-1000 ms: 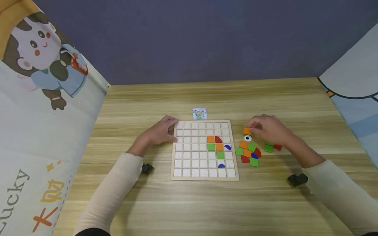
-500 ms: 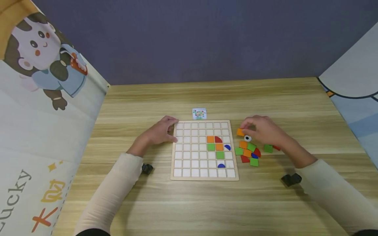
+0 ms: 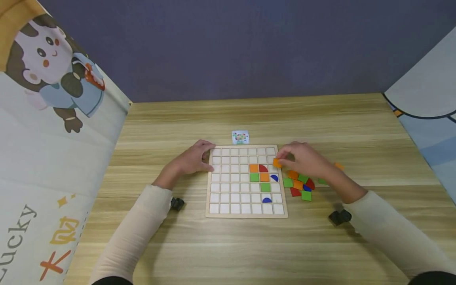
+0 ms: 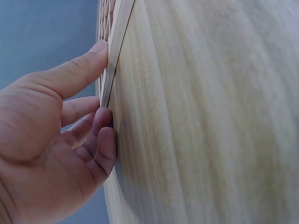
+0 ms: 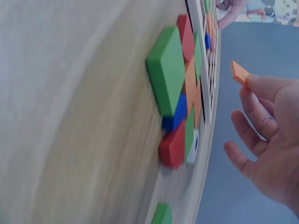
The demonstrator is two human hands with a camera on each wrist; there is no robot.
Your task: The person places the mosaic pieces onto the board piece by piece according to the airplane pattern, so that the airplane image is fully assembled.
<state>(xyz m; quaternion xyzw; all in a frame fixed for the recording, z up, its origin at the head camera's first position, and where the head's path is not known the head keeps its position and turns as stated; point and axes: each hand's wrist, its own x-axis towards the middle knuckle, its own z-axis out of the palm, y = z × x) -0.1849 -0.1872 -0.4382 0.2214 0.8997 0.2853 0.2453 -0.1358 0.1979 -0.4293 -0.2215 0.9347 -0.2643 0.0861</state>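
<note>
Your right hand (image 3: 303, 158) pinches a small orange tile (image 3: 276, 163) at its edge, with the thumb and a finger; the tile is up off the table (image 3: 171, 245), and the head view shows it by the right edge of the wooden board (image 3: 246, 216). Your left hand (image 3: 194, 158) is near the board's far left corner; its thumb and pointing finger touch the edge, with a wide gap between them; you hold no tile there. On the board sit two orange squares (image 3: 253, 168), two green squares (image 3: 254, 177), a red piece (image 3: 263, 169) with a round side and two blue half circles (image 3: 266, 200); a heap of bright pieces (image 3: 298, 185) lies just right of it; a little picture card (image 3: 240, 137) lies just past its far edge.
</note>
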